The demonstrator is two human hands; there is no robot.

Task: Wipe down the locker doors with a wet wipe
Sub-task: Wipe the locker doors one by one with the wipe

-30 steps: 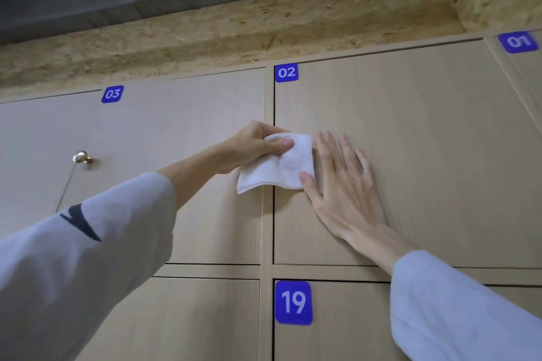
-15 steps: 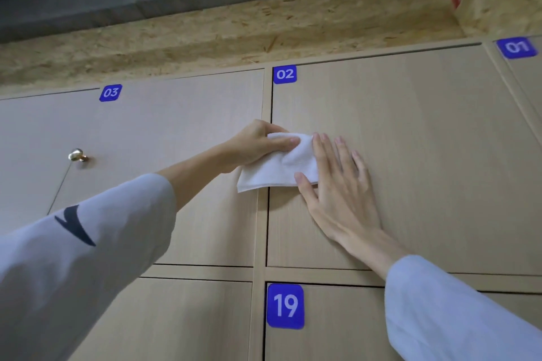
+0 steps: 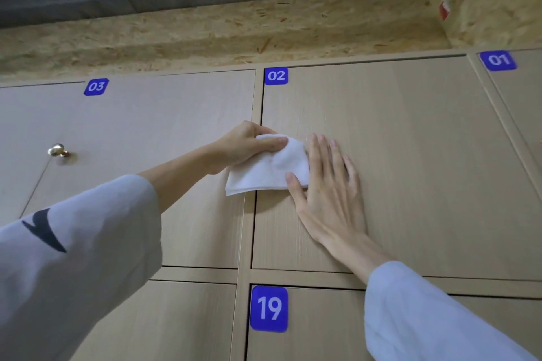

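Evidently the right hand [image 3: 325, 184] has edged leftward across door 02 [image 3: 396, 170], its flat, slightly spread fingers now overlapping the wet wipe [image 3: 269, 167], where a second ago they lay just beside it. A handover appears imminent; wiping has not resumed. The left hand [image 3: 246, 146] pinches the wipe near door 02's left edge. It is white, folded, draping over the frame.

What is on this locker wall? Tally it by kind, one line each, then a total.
Blue number labels: 4, namely 03, 02, 01, 19
Brass knob: 1
White wipe: 1, held by the left hand
Hands: 2, the right hand flat on door 02
Total: 8
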